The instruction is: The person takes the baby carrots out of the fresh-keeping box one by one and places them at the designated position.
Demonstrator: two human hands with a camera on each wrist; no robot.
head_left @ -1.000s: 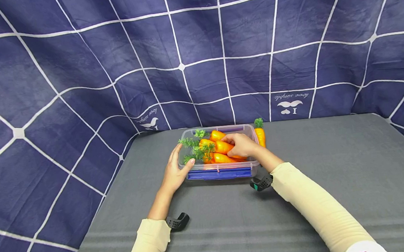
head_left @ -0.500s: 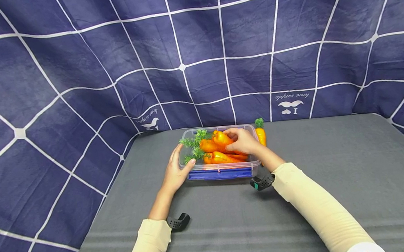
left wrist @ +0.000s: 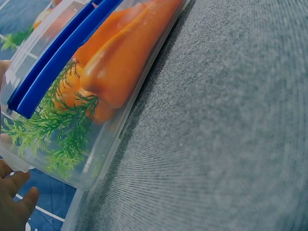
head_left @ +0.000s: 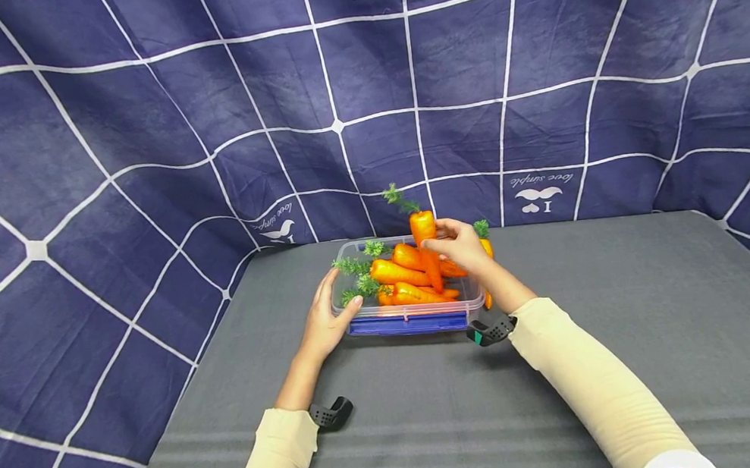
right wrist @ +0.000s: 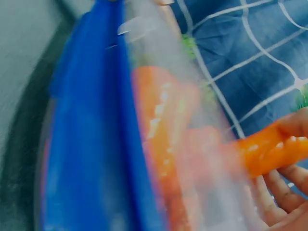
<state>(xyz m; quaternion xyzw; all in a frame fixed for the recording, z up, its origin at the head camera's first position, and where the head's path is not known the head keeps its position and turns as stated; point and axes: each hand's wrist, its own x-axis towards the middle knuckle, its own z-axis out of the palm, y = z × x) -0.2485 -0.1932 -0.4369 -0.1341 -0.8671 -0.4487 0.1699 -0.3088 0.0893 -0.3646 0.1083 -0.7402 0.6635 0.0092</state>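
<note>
Over the clear, blue-latched box (head_left: 424, 308), the right hand (head_left: 460, 246) pinches a glossy orange carrot (head_left: 423, 226) with a feathery green top (head_left: 401, 198). Its long axis is nearly upright, leaves up and bent leftward, tapered tip down toward the other carrots (head_left: 389, 272) (blurred in the right wrist view). Half a second ago it lay slanted, low among them. The left hand (head_left: 324, 319), thumb apart from its fingers, rests against the box's left end.

Box (right wrist: 96, 125) blurred, cropped in right-wrist view.
</note>
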